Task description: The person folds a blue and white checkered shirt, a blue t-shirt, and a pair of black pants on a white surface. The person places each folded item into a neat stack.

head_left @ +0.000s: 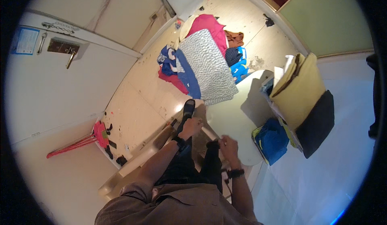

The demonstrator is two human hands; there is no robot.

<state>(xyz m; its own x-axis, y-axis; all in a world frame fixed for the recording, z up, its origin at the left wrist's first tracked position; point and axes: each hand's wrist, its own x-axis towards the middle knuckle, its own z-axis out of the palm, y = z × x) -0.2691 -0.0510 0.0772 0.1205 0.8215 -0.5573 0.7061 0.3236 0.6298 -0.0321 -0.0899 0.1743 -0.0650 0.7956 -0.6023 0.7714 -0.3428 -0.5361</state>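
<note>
My left hand [191, 128] is closed, its fingers curled in, above the leg and dark sandal [188, 106]. No object shows in it. To its right, my right hand [229, 148] is also closed, beside the near edge of the cream plastic table [225, 118]. Nothing shows in its fingers either. Beyond my hands a grey-white patterned cloth [209, 65] lies spread on the floor over a heap of clothes. From under it come a magenta garment [207, 23], a navy garment [167, 59] and a blue one [240, 68].
On the table's right side stands a stack of folded clothes, with a yellow cloth [300, 88], a black one [318, 124] and a blue one [274, 140]. A red-pink broom or dustpan [98, 134] leans at the left wall, near a white door [68, 80] with a metal handle.
</note>
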